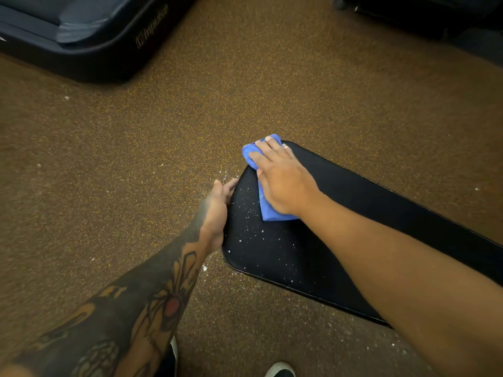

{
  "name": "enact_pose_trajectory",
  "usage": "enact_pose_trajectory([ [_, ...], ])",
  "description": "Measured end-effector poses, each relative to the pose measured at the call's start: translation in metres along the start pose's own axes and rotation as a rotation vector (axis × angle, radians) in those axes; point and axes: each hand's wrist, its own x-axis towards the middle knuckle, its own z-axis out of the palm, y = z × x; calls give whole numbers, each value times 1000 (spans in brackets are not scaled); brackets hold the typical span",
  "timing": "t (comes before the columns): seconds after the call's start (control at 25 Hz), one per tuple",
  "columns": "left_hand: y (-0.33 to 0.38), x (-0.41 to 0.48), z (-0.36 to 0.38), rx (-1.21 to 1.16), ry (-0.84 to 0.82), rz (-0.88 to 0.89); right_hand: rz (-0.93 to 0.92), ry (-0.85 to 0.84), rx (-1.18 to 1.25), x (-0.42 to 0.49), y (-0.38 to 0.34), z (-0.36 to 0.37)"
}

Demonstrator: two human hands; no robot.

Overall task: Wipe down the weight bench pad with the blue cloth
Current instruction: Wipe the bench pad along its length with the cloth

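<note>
The black weight bench pad [285, 257] runs from the centre toward the lower right, its near end dotted with white specks. A folded blue cloth [268, 210] lies on the pad's far left corner. My right hand [283, 178] presses flat on the cloth, fingers spread over its top, with the cloth's end curling past the pad's edge. My left hand [217, 205] grips the pad's left edge, thumb on top and fingers curled under the rim. The underside of the pad is hidden.
Brown speckled rubber floor [136, 159] surrounds the bench, with white crumbs scattered near the pad. A dark machine base [89, 50] sits at the upper left and more dark equipment [435, 14] at the upper right. My shoes [280, 371] show at the bottom.
</note>
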Motion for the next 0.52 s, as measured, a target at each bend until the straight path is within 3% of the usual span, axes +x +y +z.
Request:
enact_pose_trajectory([
  [0.04,-1,1,-2,-29,-2,-13,-20,14,-22,-4,-8,4],
  [0.16,0,0,-8,-89,-25,-35,-330,-85,-86,-28,-20,13],
  [0.2,0,-1,-10,-116,-25,-55,-311,-85,-78,-27,-11,11],
  [0.32,0,-2,-16,-156,-41,-97,-27,21,-6,-20,-10,4],
  [0.44,3,-8,-15,-202,-84,-109,-325,-67,-113,-45,-31,18],
  [0.48,4,-9,-15,-217,-88,-111,-376,-87,-123,-46,-27,17],
  [0.52,4,-10,-15,-215,-83,-116,-312,-60,-106,-41,-20,14],
])
